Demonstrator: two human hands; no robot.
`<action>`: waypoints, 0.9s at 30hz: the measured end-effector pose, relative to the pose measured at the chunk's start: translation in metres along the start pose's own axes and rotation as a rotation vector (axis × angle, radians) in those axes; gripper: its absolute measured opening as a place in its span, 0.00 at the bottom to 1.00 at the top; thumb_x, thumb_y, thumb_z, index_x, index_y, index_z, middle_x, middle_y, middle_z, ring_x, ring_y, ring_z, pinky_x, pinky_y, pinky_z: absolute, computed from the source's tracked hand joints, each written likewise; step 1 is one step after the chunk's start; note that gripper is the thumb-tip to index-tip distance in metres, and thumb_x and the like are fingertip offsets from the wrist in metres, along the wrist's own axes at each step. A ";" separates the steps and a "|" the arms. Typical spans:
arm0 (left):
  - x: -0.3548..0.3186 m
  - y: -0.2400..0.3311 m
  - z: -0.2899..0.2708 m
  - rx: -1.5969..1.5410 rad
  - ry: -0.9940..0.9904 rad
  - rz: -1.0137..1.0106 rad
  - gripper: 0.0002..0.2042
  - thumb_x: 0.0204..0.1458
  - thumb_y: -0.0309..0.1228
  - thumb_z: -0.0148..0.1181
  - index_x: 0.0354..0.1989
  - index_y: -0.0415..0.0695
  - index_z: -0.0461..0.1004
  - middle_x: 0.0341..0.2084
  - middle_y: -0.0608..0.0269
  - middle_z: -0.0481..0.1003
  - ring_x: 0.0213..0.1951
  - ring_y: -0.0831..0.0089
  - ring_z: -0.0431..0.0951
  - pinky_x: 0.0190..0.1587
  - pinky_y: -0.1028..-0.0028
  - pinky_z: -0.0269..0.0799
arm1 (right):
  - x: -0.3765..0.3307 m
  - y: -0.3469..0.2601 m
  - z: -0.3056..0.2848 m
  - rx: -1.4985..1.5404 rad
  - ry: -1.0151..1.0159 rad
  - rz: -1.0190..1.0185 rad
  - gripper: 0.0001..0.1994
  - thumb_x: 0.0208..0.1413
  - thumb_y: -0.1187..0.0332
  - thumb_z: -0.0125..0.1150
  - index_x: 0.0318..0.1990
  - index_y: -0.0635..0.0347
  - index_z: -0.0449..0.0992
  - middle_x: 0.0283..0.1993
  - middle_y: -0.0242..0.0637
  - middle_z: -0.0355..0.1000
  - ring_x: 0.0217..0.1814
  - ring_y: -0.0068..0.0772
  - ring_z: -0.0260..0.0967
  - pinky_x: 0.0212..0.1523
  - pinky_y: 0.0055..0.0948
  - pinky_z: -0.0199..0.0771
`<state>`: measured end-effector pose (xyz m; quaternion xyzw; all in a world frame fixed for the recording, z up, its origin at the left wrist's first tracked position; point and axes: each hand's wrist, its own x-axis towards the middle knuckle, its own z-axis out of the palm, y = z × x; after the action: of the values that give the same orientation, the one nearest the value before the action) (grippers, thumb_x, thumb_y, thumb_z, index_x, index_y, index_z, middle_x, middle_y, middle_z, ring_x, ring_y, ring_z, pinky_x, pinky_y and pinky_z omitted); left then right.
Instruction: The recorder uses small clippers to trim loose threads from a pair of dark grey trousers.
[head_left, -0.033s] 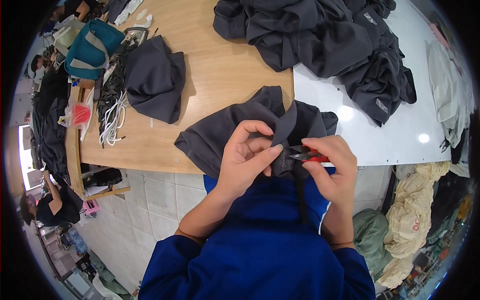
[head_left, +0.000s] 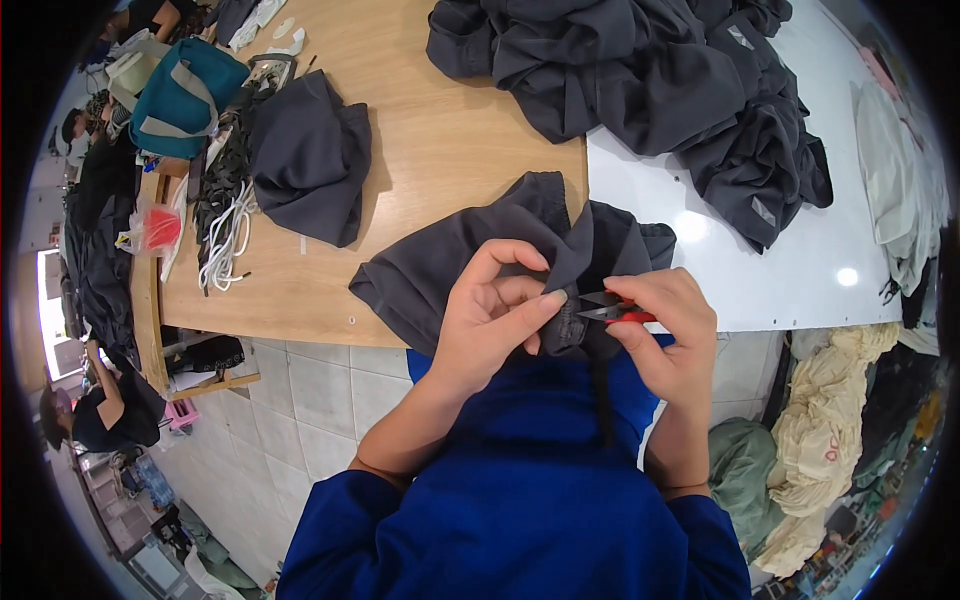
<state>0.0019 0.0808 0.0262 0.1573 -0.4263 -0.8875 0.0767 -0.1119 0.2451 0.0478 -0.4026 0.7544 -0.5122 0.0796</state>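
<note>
Across the tabletop (head_left: 440,120), I see a creased, dark grey garment (head_left: 430,245), ribbed and gathered along one edge, spread around my left grip (head_left: 492,318), which pinches it; beside that, my right grip (head_left: 670,345) clasps red-handled snips (head_left: 604,313).

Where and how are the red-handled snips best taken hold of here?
Probably by the red handles, coming from the person's right, as the right hand does: the snips' pointed blades stand apart and face left toward the dark garment, so the handles lie away from the points.
</note>
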 end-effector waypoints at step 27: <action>-0.001 0.003 0.005 0.076 0.028 -0.015 0.14 0.52 0.20 0.56 0.45 0.42 0.61 0.25 0.64 0.74 0.27 0.84 0.73 0.26 0.85 0.70 | -0.006 0.003 -0.002 -0.058 -0.066 -0.022 0.11 0.39 0.67 0.68 0.35 0.51 0.82 0.27 0.24 0.73 0.28 0.24 0.59 0.34 0.24 0.54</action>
<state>0.0012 0.0828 0.0311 0.1758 -0.4575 -0.8689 0.0698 -0.1106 0.2513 0.0443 -0.4296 0.7616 -0.4773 0.0872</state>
